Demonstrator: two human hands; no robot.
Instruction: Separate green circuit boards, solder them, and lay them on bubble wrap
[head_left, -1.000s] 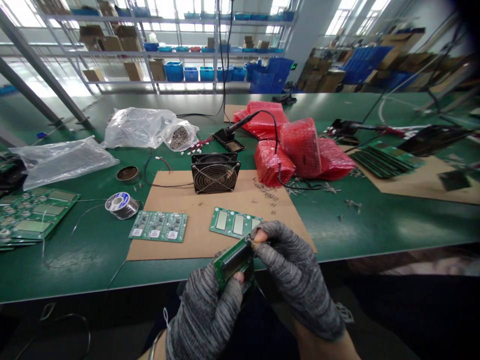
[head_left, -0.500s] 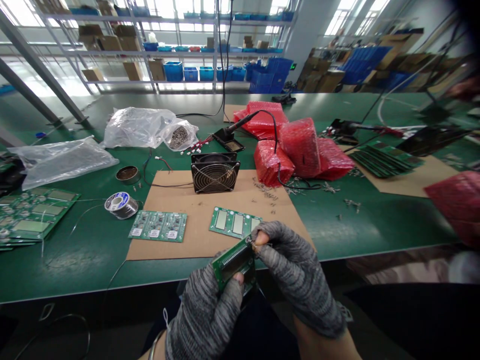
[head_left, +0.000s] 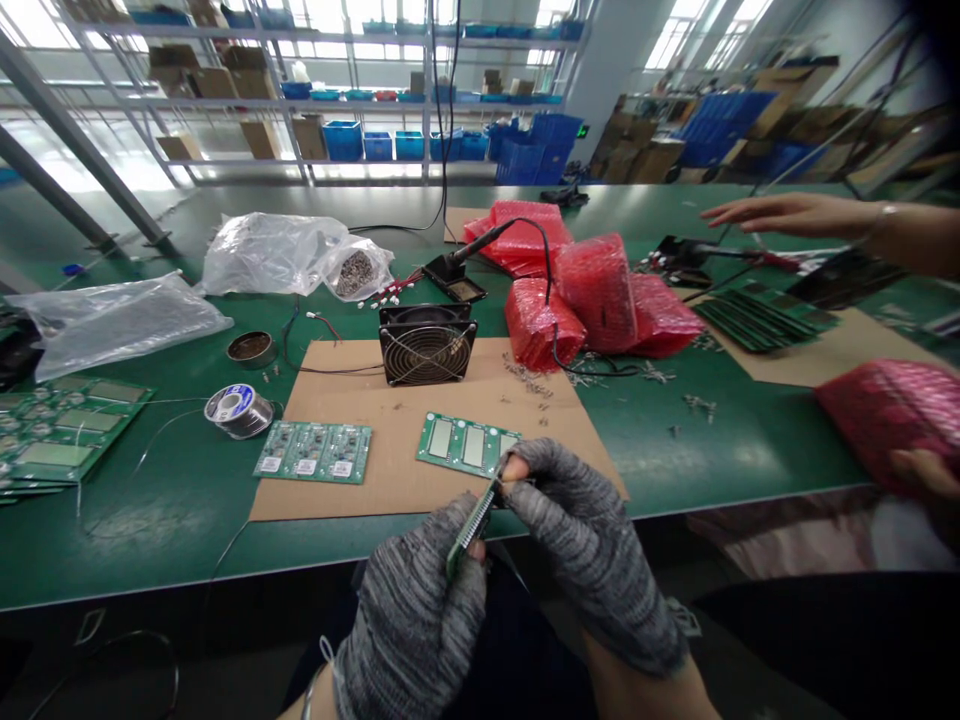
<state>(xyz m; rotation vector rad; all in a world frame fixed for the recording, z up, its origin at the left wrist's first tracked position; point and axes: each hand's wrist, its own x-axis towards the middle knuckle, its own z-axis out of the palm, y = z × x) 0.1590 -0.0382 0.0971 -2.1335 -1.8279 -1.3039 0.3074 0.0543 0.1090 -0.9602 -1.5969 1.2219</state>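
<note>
In grey fingerless gloves, both my hands are together in front of the bench edge. My left hand [head_left: 416, 605] is closed around a green circuit board [head_left: 472, 528], now seen nearly edge-on, with a row of pins along it. At the board's upper end, my right hand [head_left: 589, 545] pinches with thumb and fingers; what lies between the fingertips is hidden. Just beyond, a circuit board with pale display windows [head_left: 456, 443] lies on the cardboard sheet [head_left: 390, 505]. A further board with white labels [head_left: 313, 452] rests to its left.
A fan [head_left: 427, 345] stands on the cardboard, with a soldering iron [head_left: 480, 243] in its stand behind. Solder wire [head_left: 238, 412], a round tin [head_left: 251, 348] and stacked boards [head_left: 75, 430] are left. Red bubble-wrap packs [head_left: 600, 290] and a co-worker's hand [head_left: 795, 215] are right.
My left hand has turned the held board from showing its face to nearly edge-on. My right hand stays at its end. A co-worker's arm now reaches in from the right.
</note>
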